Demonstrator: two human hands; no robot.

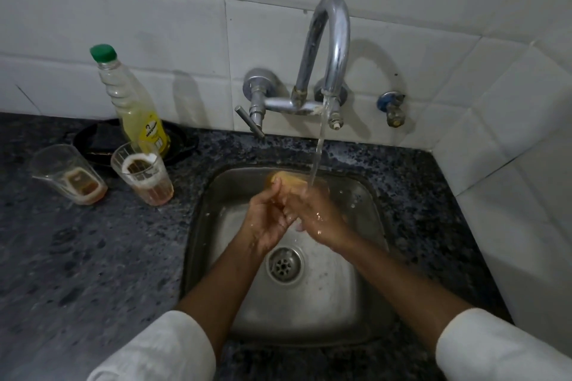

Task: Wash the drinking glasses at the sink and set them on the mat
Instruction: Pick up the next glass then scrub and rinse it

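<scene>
Both my hands are over the steel sink [365,195], under water running from the curved tap [332,40]. Between them they hold a drinking glass [289,179] with an orange tint, tipped on its side, and the stream lands beside its far end. My left hand [266,219] curls round the glass from the left. My wet right hand [318,215] wraps over it from the right and hides most of it. Two more dirty glasses [69,175] [144,175] with brown residue stand on the dark counter left of the sink. No mat is in view.
A bottle of yellow dish liquid [136,108] with a green cap stands behind the glasses, on a black pan or plate [93,139]. The drain [284,264] lies below my hands. White tiled walls close in at the back and right. A small valve [391,108] sticks out right of the tap.
</scene>
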